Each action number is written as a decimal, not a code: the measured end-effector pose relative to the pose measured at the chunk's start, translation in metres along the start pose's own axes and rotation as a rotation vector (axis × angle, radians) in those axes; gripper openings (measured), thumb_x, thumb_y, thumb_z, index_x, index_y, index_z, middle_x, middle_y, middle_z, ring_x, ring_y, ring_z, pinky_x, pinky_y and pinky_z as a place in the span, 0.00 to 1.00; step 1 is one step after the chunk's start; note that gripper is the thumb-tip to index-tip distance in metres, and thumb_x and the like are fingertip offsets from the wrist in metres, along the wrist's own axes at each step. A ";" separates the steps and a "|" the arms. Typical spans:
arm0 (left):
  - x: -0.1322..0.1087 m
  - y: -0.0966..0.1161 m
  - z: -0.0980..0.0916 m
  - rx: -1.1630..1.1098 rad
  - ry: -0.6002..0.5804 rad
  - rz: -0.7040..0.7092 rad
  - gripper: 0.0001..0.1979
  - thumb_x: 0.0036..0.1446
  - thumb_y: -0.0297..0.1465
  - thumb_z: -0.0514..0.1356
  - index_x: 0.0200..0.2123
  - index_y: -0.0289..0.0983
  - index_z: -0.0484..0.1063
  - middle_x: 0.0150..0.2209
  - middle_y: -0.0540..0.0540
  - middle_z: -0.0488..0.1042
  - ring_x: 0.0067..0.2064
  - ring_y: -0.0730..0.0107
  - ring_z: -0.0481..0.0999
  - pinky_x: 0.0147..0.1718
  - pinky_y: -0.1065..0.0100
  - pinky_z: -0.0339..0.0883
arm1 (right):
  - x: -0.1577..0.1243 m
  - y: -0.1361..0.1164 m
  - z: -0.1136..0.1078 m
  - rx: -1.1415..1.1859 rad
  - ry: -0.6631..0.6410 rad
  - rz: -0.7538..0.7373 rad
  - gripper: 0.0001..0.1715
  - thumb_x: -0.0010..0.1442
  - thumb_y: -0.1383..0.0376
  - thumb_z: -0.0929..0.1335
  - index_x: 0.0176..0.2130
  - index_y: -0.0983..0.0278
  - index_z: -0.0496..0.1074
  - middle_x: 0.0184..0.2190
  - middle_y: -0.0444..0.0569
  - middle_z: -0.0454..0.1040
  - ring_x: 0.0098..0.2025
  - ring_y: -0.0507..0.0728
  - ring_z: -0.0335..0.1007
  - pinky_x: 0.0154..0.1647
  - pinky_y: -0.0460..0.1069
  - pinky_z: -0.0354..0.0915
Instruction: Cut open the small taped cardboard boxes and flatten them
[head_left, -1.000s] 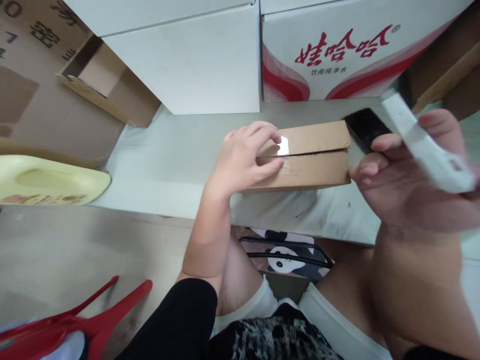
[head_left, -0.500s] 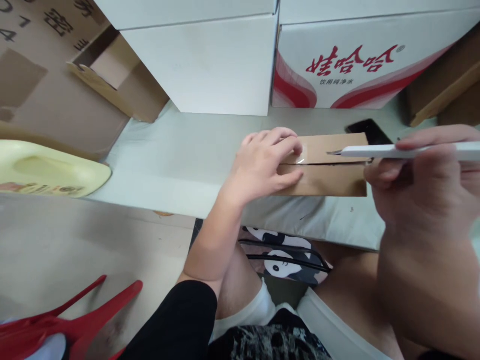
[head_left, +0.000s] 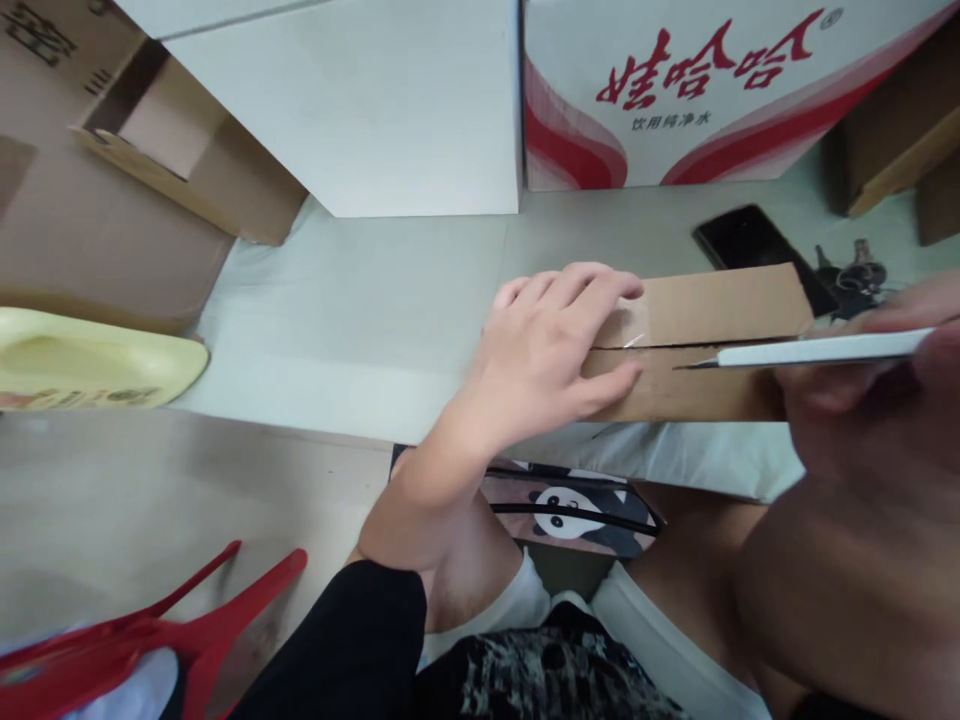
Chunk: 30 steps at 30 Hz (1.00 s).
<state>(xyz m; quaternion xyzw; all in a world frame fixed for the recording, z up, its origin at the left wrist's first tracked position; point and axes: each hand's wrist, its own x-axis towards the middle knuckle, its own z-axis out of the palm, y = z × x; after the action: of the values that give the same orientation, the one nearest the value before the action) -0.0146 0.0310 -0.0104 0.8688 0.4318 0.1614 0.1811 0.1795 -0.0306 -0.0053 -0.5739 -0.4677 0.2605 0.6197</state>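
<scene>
A small brown cardboard box (head_left: 720, 305) lies on the pale-covered surface, with a dark seam along its top and clear tape near its left end. My left hand (head_left: 551, 345) grips the box's left end, thumb on the near side and fingers over the far side. In my right hand (head_left: 862, 420) is a white craft knife (head_left: 817, 349) with a thin, pointed dark blade. Its tip points left and appears over the near flap, just below the seam; whether it touches the cardboard I cannot tell. My right fingers are partly blurred.
A black phone (head_left: 750, 240) and keys (head_left: 860, 272) lie beyond the box. White cartons (head_left: 420, 120), one with red lettering, line the back. Brown cartons (head_left: 150, 220) and a yellow bottle (head_left: 97, 360) are at left. A red stool (head_left: 225, 620) stands on the floor, lower left.
The knife tip has shifted from above the seam to the near flap below it. My left hand still holds the box. The camera view has moved, revealing the keys.
</scene>
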 end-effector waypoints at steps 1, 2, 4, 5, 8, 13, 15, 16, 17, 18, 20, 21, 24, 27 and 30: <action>0.000 0.001 0.000 0.003 -0.006 -0.002 0.22 0.64 0.40 0.61 0.60 0.45 0.69 0.62 0.45 0.74 0.62 0.51 0.72 0.61 0.53 0.60 | -0.001 0.001 0.002 -0.001 0.019 -0.005 0.11 0.61 0.52 0.70 0.29 0.53 0.76 0.20 0.44 0.64 0.22 0.53 0.57 0.22 0.54 0.53; 0.001 0.002 0.000 0.008 -0.011 -0.004 0.23 0.64 0.41 0.61 0.60 0.45 0.69 0.62 0.45 0.74 0.62 0.51 0.72 0.61 0.52 0.61 | -0.001 0.001 0.003 -0.005 0.034 0.000 0.09 0.60 0.54 0.71 0.30 0.52 0.78 0.20 0.44 0.65 0.22 0.54 0.59 0.22 0.53 0.54; 0.001 0.003 0.000 0.017 -0.017 -0.009 0.22 0.63 0.41 0.61 0.59 0.46 0.70 0.63 0.45 0.74 0.62 0.51 0.72 0.61 0.52 0.61 | -0.001 0.000 0.005 -0.031 0.018 0.064 0.06 0.58 0.59 0.71 0.30 0.52 0.80 0.20 0.43 0.69 0.22 0.54 0.63 0.22 0.52 0.56; 0.002 0.002 0.000 0.018 -0.015 -0.011 0.21 0.63 0.41 0.61 0.58 0.46 0.70 0.63 0.45 0.74 0.61 0.51 0.72 0.61 0.52 0.61 | 0.000 -0.001 0.005 -0.034 0.020 0.079 0.05 0.56 0.61 0.72 0.29 0.53 0.80 0.19 0.43 0.70 0.21 0.54 0.63 0.21 0.52 0.56; 0.005 0.001 0.000 0.015 -0.014 -0.016 0.17 0.62 0.39 0.62 0.54 0.45 0.73 0.62 0.46 0.74 0.60 0.52 0.73 0.60 0.53 0.63 | 0.004 0.000 0.007 -0.044 0.012 0.073 0.04 0.52 0.63 0.73 0.26 0.56 0.80 0.17 0.41 0.72 0.19 0.53 0.64 0.18 0.51 0.56; 0.008 0.001 0.001 0.013 -0.010 -0.022 0.14 0.60 0.36 0.63 0.50 0.45 0.74 0.61 0.45 0.75 0.59 0.51 0.74 0.58 0.52 0.64 | 0.009 0.007 0.007 -0.082 -0.041 0.033 0.03 0.53 0.63 0.73 0.28 0.58 0.81 0.19 0.40 0.75 0.19 0.51 0.67 0.18 0.48 0.60; 0.007 0.002 0.001 0.010 -0.007 -0.020 0.14 0.61 0.36 0.63 0.50 0.45 0.74 0.60 0.46 0.75 0.59 0.50 0.74 0.58 0.51 0.64 | 0.008 0.009 0.006 -0.113 -0.062 0.005 0.04 0.55 0.63 0.74 0.29 0.58 0.81 0.20 0.40 0.76 0.20 0.51 0.68 0.20 0.49 0.62; 0.007 0.002 0.001 0.011 -0.008 -0.017 0.14 0.61 0.36 0.62 0.51 0.45 0.74 0.61 0.46 0.75 0.59 0.50 0.74 0.58 0.51 0.64 | 0.007 0.009 0.005 -0.130 -0.086 -0.012 0.04 0.56 0.63 0.74 0.29 0.58 0.81 0.20 0.39 0.76 0.21 0.51 0.69 0.21 0.49 0.62; 0.007 0.002 0.001 0.014 -0.008 -0.013 0.15 0.61 0.36 0.62 0.51 0.45 0.74 0.61 0.46 0.75 0.59 0.50 0.74 0.58 0.51 0.64 | 0.006 0.010 0.005 -0.148 -0.111 -0.030 0.05 0.57 0.63 0.74 0.29 0.59 0.81 0.21 0.39 0.77 0.21 0.51 0.69 0.21 0.49 0.62; 0.006 0.001 0.001 0.017 -0.010 -0.010 0.15 0.61 0.36 0.62 0.51 0.45 0.74 0.61 0.46 0.74 0.59 0.51 0.74 0.58 0.51 0.64 | 0.005 0.010 0.004 -0.169 -0.132 -0.044 0.05 0.58 0.62 0.74 0.29 0.58 0.81 0.22 0.39 0.77 0.21 0.51 0.69 0.22 0.50 0.62; 0.006 0.001 0.001 0.020 -0.009 -0.005 0.15 0.62 0.36 0.61 0.52 0.45 0.74 0.61 0.46 0.74 0.59 0.51 0.74 0.58 0.51 0.64 | 0.004 0.011 0.004 -0.191 -0.141 -0.056 0.06 0.59 0.62 0.74 0.30 0.58 0.81 0.22 0.40 0.77 0.22 0.51 0.69 0.22 0.50 0.62; 0.006 0.001 0.001 0.019 -0.007 -0.003 0.15 0.62 0.36 0.61 0.52 0.45 0.74 0.61 0.46 0.74 0.59 0.51 0.74 0.58 0.51 0.64 | 0.003 0.011 0.005 -0.189 -0.132 -0.053 0.05 0.59 0.62 0.74 0.31 0.58 0.82 0.22 0.40 0.78 0.22 0.51 0.69 0.22 0.50 0.63; 0.007 -0.001 0.002 0.010 -0.001 -0.001 0.15 0.62 0.37 0.61 0.51 0.45 0.75 0.61 0.45 0.75 0.58 0.52 0.74 0.58 0.51 0.64 | 0.003 0.010 0.006 -0.113 -0.099 -0.010 0.03 0.57 0.63 0.74 0.31 0.59 0.82 0.21 0.40 0.77 0.20 0.51 0.69 0.20 0.49 0.64; 0.006 -0.001 0.002 0.019 -0.006 -0.001 0.15 0.62 0.37 0.61 0.52 0.45 0.75 0.61 0.45 0.74 0.58 0.53 0.74 0.57 0.52 0.63 | 0.004 0.009 0.007 -0.023 -0.069 0.033 0.03 0.55 0.66 0.74 0.30 0.60 0.83 0.20 0.40 0.76 0.18 0.50 0.68 0.17 0.48 0.63; 0.004 -0.001 0.002 0.053 -0.013 0.027 0.16 0.65 0.37 0.60 0.54 0.45 0.74 0.62 0.45 0.73 0.59 0.54 0.73 0.58 0.53 0.62 | 0.005 0.011 0.006 -0.021 -0.068 -0.017 0.04 0.52 0.68 0.74 0.29 0.61 0.83 0.19 0.41 0.76 0.18 0.50 0.68 0.16 0.46 0.64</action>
<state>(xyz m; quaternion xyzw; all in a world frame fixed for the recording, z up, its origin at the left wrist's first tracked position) -0.0122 0.0347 -0.0124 0.8799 0.4230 0.1469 0.1587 0.1787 -0.0208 -0.0148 -0.5673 -0.4961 0.2696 0.5995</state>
